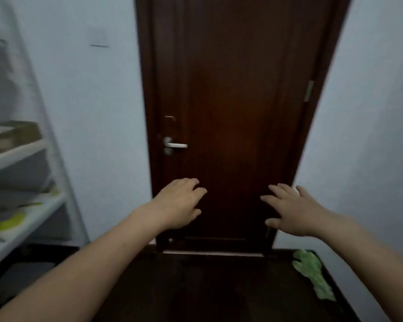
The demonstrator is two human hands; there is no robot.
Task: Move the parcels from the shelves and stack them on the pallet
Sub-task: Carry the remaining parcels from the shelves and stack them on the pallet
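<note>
Well left of my fingers, the flat brown cardboard parcel (12, 135) lies on the white metal shelving (16, 155); it looks stiff and light, so I'd grip both ends. My left hand (177, 203) and right hand (291, 210) hang released, empty, before the dark brown wooden door (230, 89). No pallet shows.

1. Bare left hand (178, 203), uncovered from wrist to fingertips, edges slightly blurred.
2. Bare left forearm (91, 263), uncovered along all its visible length to the near left corner.
3. Bare right hand (293, 211), thumbnail visible on the near side.
4. Bare right forearm (372, 254), likewise uncovered to the right edge.
</note>
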